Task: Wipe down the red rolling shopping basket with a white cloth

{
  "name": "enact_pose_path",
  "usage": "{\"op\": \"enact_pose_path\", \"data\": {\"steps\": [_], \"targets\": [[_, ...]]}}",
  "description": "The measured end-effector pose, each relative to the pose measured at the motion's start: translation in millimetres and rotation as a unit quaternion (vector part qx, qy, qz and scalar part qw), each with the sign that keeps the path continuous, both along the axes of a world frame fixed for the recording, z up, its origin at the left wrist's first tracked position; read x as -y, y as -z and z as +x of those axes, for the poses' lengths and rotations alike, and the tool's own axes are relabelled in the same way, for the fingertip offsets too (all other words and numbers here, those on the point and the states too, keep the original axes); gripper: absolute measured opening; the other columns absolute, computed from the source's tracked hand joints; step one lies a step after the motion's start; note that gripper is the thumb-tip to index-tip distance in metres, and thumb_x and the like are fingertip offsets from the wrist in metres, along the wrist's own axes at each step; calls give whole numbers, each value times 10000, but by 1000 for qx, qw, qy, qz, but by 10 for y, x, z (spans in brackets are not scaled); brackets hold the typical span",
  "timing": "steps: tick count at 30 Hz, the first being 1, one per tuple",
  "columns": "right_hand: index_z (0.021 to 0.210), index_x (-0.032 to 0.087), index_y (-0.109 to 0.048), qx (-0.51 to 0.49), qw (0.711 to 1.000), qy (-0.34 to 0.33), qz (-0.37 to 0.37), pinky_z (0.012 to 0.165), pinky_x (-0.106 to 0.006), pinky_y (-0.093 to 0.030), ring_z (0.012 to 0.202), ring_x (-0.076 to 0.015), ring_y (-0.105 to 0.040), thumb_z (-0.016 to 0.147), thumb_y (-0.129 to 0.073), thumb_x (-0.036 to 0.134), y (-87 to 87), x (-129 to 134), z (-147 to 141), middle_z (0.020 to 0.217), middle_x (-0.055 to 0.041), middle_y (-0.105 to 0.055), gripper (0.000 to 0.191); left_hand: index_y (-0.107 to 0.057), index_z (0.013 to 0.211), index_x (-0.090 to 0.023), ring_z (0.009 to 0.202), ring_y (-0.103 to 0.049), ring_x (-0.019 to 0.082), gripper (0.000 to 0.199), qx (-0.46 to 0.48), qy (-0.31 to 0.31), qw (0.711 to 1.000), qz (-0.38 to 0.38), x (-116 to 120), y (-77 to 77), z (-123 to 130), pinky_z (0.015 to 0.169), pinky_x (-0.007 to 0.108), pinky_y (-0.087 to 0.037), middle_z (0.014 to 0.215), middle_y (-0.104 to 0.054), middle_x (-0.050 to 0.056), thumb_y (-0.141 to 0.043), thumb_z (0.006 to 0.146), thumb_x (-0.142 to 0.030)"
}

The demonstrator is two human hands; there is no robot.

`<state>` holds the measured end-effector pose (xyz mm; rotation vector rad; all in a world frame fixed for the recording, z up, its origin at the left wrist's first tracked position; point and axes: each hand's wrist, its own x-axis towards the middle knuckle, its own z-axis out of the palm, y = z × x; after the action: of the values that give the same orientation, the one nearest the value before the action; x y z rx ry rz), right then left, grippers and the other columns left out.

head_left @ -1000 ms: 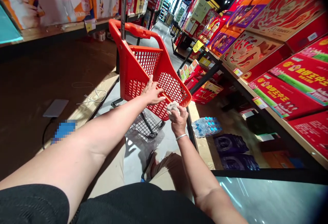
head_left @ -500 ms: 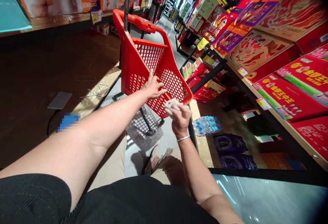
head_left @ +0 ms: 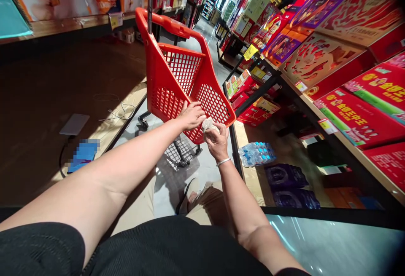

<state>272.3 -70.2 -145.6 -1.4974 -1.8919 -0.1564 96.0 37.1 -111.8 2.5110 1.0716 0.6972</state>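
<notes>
A red plastic shopping cart (head_left: 177, 63) with lattice sides stands in front of me, its handle at the far end. My left hand (head_left: 190, 116) is closed over the cart's near rim, thumb and fingers bent across the edge. Pinched in my right hand (head_left: 218, 142) is a crumpled off-white cloth (head_left: 210, 124), held against or just over the near end of the cart. Whether the cloth touches the plastic, I cannot tell. A light-coloured band circles my right wrist.
Shelves with red gift boxes (head_left: 351, 118) line the right side. Below them lie a pack of water bottles (head_left: 257, 154) and purple-wrapped packs (head_left: 286, 177). On the low left shelf are a white flat device (head_left: 74, 124), a cable (head_left: 122, 111) and a blue item (head_left: 85, 154).
My left hand has come down from a spread pose onto the cart's rim. The right hand with the cloth has shifted slightly left, closer to the left hand.
</notes>
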Motion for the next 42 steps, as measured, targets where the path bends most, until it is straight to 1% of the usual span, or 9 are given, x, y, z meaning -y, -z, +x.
{"op": "enact_pose_path", "data": {"steps": [7,11,14,20,27,30,37,39,42], "targets": [[872,218,-732,-85,980,-146,-107,1048,-434,-483,1210,-237,-588,825,-696,263,-191,-119,654,1247,-92,-611,74,-745,935,-236,1468,-350,335,322,17,-3,999,-31,-64,-10,-56,1223,731,-65,1279,-683,73,-484,960,-423],[893,214,-734,-89,981,-102,-140,1036,-437,-494,1167,-230,-594,801,-730,350,-275,-429,1139,1239,-85,-605,164,-735,893,-238,1447,-374,333,276,23,-16,999,-21,-63,-4,-144,1233,711,-57,1249,-691,60,-554,909,-445],[913,186,-734,-103,989,11,-107,1040,-451,-484,1141,-234,-578,796,-724,358,-241,-705,1267,1236,-107,-575,208,-730,872,-237,1437,-384,332,281,19,-14,1000,-18,-63,3,-197,1237,699,-53,1229,-691,56,-566,902,-462],[1029,177,-716,-138,971,194,-9,1058,-495,-457,1107,-240,-566,879,-557,271,83,-647,601,1209,-116,-506,238,-731,868,-234,1425,-381,345,311,25,-10,1000,-8,-43,4,-233,1235,679,-83,1240,-681,74,-654,844,-535],[1286,271,-670,-85,996,27,4,1134,-526,-418,1347,-296,-470,957,-511,233,123,204,-399,1427,-128,-442,367,-783,964,-287,1420,-378,339,246,36,12,999,-11,-125,63,-275,1242,651,-98,1177,-682,58,-621,869,-445],[1272,325,-707,35,998,44,-4,1163,-608,-327,1413,-362,-380,937,-543,159,268,230,-475,1461,-110,-467,409,-791,955,-287,1418,-378,329,293,26,17,999,-23,-154,72,-271,1251,640,-79,1143,-683,56,-544,924,-442],[1158,323,-764,188,967,2,-171,1096,-493,-385,1259,-298,-482,907,-521,54,1195,244,-435,1293,-49,-648,441,-786,931,-266,1406,-380,329,408,29,-13,999,-19,-157,79,-241,1250,658,-46,1186,-676,49,-477,963,-530],[1125,293,-770,180,967,-14,-182,1071,-462,-393,1238,-286,-490,867,-521,21,1224,285,-453,1274,-44,-653,450,-782,913,-263,1406,-386,319,384,31,-14,999,-15,-158,80,-245,1256,645,-39,1169,-681,48,-511,947,-533],[1051,281,-780,139,983,-28,-115,1090,-469,-364,1180,-265,-520,827,-538,18,931,287,-404,1256,-38,-645,422,-776,873,-246,1401,-393,318,364,42,-21,999,-12,-157,81,-265,1253,646,-42,1142,-685,57,-536,940,-510]]}}
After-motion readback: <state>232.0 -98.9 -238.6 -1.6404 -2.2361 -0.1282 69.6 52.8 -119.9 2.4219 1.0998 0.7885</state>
